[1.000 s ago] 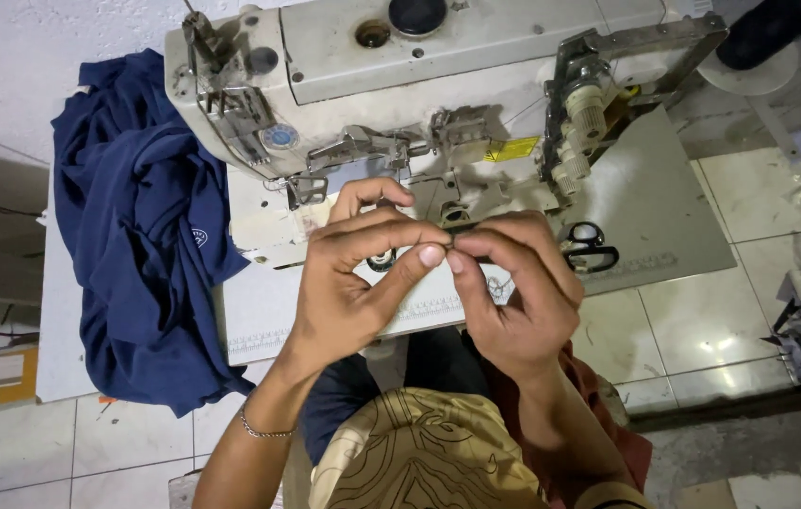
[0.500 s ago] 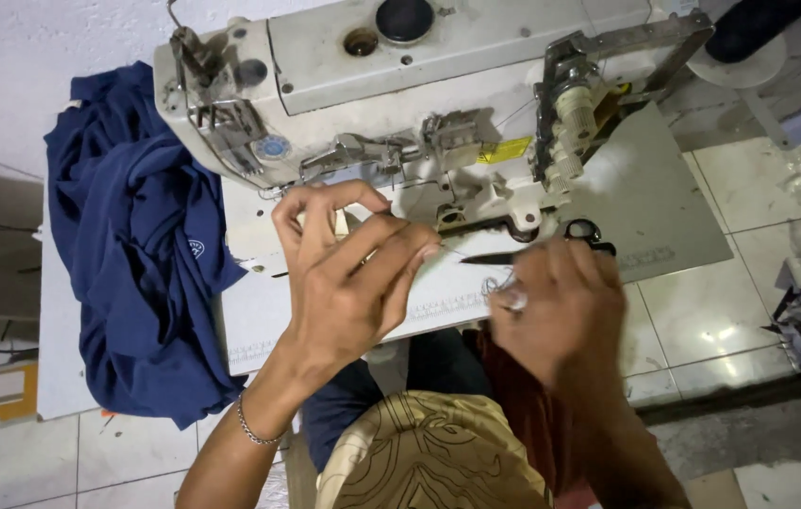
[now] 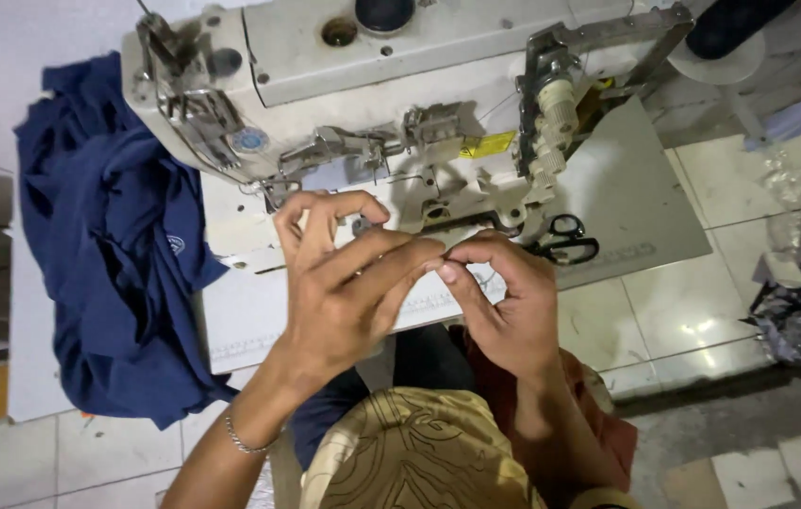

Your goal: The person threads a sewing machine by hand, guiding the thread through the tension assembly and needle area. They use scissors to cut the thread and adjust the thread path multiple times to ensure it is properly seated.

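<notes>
At frame centre I see the left hand (image 3: pixel 348 297) with fingers spread loose, its fingertips meeting the pinched right hand (image 3: pixel 504 306) (thread too thin to confirm) below the sewing machine (image 3: pixel 372 104).

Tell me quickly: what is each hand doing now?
Left hand: fingers extended, tips meeting right hand; anything held cannot be told.
Right hand: fingertips pinched; anything held cannot be told.

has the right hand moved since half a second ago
Yes. The right hand has come up and left, from beside the black scissors back to the left hand, fingertips meeting.
</notes>
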